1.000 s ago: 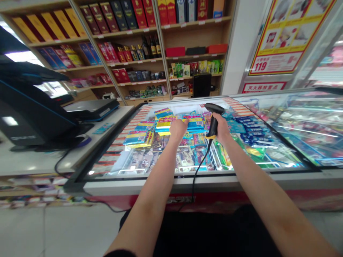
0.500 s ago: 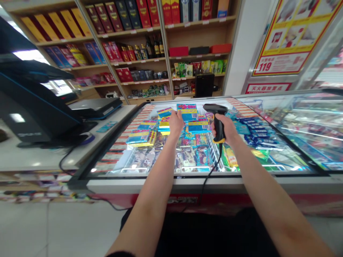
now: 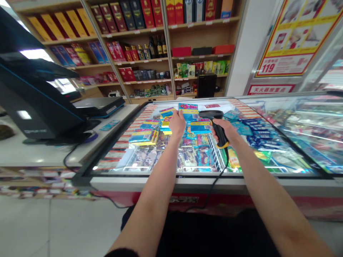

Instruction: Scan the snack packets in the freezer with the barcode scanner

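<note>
Left hand: the left hand point(image 3: 177, 125) is raised over the far half of the freezer, its fingers and thumb closed in a pinch on the lower left corner of the packet.

Right hand: the right hand point(image 3: 223, 130) is curled around the grip of the scanner, with the fingers wrapped and not spread.

Packet: a flat, rectangular blue-and-yellow plastic packet point(image 3: 188, 111) is held upright near the far edge of the freezer, about midway along it and just beside the scanner head.

Scanner: a black handheld barcode scanner with a yellow band point(image 3: 219, 131) is held with its head pointed left, over the stacked packets. A black cable point(image 3: 216, 191) is seen hanging from its base past the near edge of the freezer.

Freezer: a long glass-topped display freezer with a silver-grey rim point(image 3: 203, 180) is positioned directly before the person.

Nearby stock: blue-and-yellow stacked packets point(image 3: 200, 126) are laid just below the right hand, and further packets point(image 3: 141, 135) are placed toward the left edge of the freezer.

Left of freezer: a white counter point(image 3: 48, 155) carries a black point-of-sale terminal point(image 3: 34, 107).

Background: wooden shelves point(image 3: 200, 25) are stocked with red boxes point(image 3: 181, 51) and dark glass bottles point(image 3: 155, 46).
</note>
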The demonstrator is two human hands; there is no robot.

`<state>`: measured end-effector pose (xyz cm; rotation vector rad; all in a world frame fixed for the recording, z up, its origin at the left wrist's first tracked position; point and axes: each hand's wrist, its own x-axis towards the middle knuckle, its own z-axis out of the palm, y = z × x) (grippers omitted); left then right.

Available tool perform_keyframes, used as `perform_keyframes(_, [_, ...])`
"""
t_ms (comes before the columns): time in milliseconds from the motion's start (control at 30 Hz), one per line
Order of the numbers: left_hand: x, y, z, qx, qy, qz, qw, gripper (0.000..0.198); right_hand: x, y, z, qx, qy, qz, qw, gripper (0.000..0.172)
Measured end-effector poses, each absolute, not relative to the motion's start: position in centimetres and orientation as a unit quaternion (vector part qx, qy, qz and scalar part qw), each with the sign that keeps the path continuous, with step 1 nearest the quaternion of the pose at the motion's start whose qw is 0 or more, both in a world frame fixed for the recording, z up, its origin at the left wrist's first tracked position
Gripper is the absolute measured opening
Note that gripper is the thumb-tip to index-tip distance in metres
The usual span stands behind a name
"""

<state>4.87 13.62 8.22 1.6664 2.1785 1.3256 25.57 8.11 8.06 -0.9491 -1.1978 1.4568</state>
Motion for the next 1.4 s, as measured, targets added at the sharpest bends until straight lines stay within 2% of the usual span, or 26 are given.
perform_keyframes(500, [4.5,13.9,8.1,0.529,0.728,0.434,0.045,0.035,25.7,7.9,8.1,-0.387,-0.510,0.597,0.484,0.028])
perform_keyframes(900, [-0.4,14.6,9.0,0.414,0.766,0.490,0.043,0.040,25.8,8.4,7.9,-0.389,-0.477,0.601,0.510,0.027])
perform_keyframes(1067, [-1.8,14.4,8.7,0.396,0.799,0.449,0.058,0.040,25.7,8.4,8.0,-0.401,-0.462,0.599,0.517,0.026])
perform_keyframes(1233, [-1.2,14.0,8.3,0.394,0.835,0.382,0.039,0.051,25.8,8.5,8.0,-0.401,-0.454,0.595,0.527,0.027])
perform_keyframes(1400, [-0.6,14.0,7.9,0.385,0.837,0.388,0.009,0.048,25.8,8.5,7.9,-0.403,-0.454,0.596,0.525,0.030])
